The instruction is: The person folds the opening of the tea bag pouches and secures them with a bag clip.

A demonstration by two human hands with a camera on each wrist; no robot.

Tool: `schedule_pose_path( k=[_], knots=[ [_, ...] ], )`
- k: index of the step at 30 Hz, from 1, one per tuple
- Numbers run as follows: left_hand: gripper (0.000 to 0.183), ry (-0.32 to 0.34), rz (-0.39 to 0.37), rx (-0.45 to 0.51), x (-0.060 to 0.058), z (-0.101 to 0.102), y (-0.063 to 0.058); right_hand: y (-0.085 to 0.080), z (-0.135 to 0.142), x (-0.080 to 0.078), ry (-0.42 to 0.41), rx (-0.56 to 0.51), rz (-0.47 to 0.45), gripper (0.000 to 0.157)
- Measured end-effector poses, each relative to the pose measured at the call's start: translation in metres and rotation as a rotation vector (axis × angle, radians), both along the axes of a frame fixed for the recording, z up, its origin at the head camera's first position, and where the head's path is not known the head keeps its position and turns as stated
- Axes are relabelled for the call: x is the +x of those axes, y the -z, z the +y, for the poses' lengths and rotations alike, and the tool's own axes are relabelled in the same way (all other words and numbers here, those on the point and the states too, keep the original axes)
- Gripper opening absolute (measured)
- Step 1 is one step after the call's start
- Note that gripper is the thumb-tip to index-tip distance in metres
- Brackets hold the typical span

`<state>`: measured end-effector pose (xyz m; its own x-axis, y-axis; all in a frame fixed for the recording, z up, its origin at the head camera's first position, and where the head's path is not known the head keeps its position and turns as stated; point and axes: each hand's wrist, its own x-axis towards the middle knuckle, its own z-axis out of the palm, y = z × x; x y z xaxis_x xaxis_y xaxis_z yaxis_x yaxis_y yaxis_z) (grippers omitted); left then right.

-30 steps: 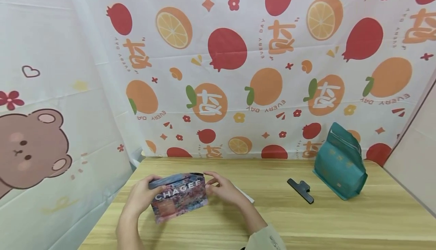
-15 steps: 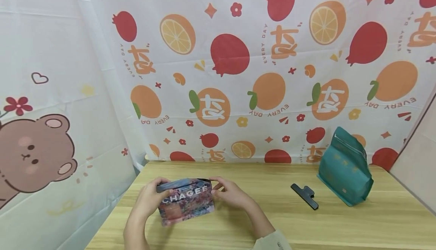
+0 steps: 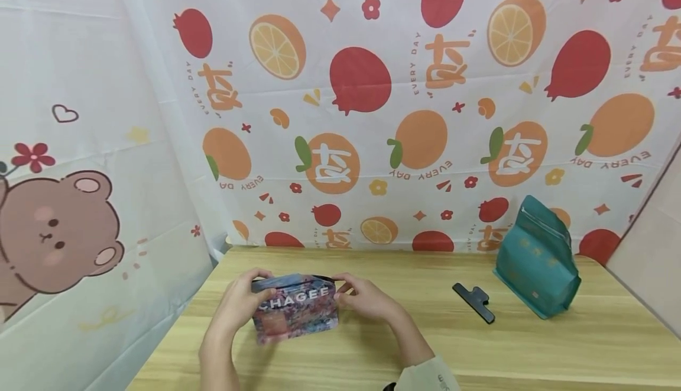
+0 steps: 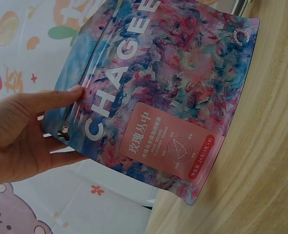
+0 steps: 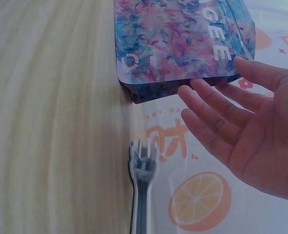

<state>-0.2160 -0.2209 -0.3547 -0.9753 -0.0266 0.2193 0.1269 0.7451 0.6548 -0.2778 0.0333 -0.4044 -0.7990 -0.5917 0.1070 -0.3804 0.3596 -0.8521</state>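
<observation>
A stand-up tea pouch (image 3: 300, 314) with blue and pink paint-like print and white CHAGEE lettering is held up at the left of the table. My left hand (image 3: 242, 305) grips its upper left corner, thumb on the front just below the top edge and fingers behind, as the left wrist view shows. At the opposite upper corner, my right hand (image 3: 367, 301) pinches the side of the pouch, its thumb (image 5: 253, 70) near the seal line and the other fingers reaching behind. The pouch mouth looks folded or pressed flat along the top.
A black clip (image 3: 473, 303) lies on the wooden table (image 3: 425, 349) right of my hands. Beyond it stands a teal pouch (image 3: 540, 261), tilted. In the right wrist view, a pronged grey-white thing (image 5: 144, 170) lies on the table. Printed curtains (image 3: 367, 77) enclose the back and left.
The pouch and both hands have shifted slightly right, partly with the head view. The white thing beside my right wrist has gone out of sight behind it. Both hands keep their hold.
</observation>
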Motion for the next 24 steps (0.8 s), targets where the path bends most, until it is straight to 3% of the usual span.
schedule_pose_path(
  k=[10, 24],
  knots=[
    [0.021, 0.042, 0.013, 0.024, 0.001, 0.007, 0.000, -0.003, 0.009, 0.004, -0.008, 0.019, -0.006, 0.034],
    [0.025, 0.032, 0.010, 0.047, 0.007, 0.009, -0.002, -0.011, 0.013, 0.018, -0.032, 0.075, 0.031, 0.035]
  ],
)
